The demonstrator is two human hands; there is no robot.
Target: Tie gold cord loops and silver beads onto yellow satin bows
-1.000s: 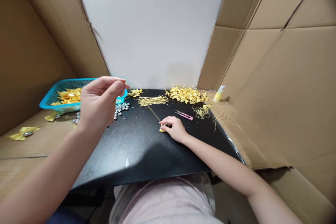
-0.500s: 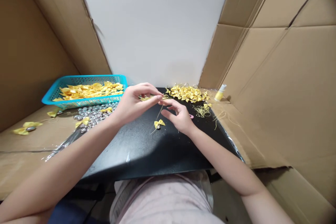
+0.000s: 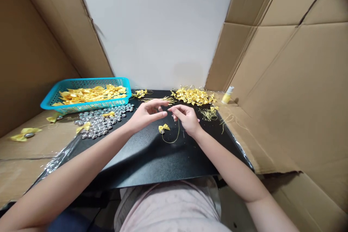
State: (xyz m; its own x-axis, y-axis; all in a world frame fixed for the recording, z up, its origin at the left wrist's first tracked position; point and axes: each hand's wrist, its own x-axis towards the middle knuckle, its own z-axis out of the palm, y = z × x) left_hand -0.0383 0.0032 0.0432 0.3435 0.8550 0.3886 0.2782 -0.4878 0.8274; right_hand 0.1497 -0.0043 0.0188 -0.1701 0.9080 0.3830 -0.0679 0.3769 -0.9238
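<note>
My right hand point(image 3: 187, 117) pinches the end of a thin gold string point(image 3: 178, 134) between thumb and fingertips. The string drops in a loop to a yellow bow point(image 3: 164, 127) with a small silvery bead under it, lying on the black table point(image 3: 174, 163). Just to the left, my left hand point(image 3: 148, 116) is held over the table with thumb and fingers apart and nothing visible in it. Its fingertips are close to the right hand's pinch. Behind the hands lies a bundle of gold strings point(image 3: 160, 99).
At the left stands a blue basket point(image 3: 81, 107) of yellow bows, with many silver beads point(image 3: 100, 125) before it. A heap of finished-looking bows point(image 3: 194, 96), string scraps point(image 3: 208, 115) and a small yellow bottle point(image 3: 227, 95) sit at the right. Cardboard walls point(image 3: 293, 79) flank the table.
My hands have moved slightly apart. The left fingers have opened away from the right hand. The string from the bow now hangs in a loop from my right hand.
</note>
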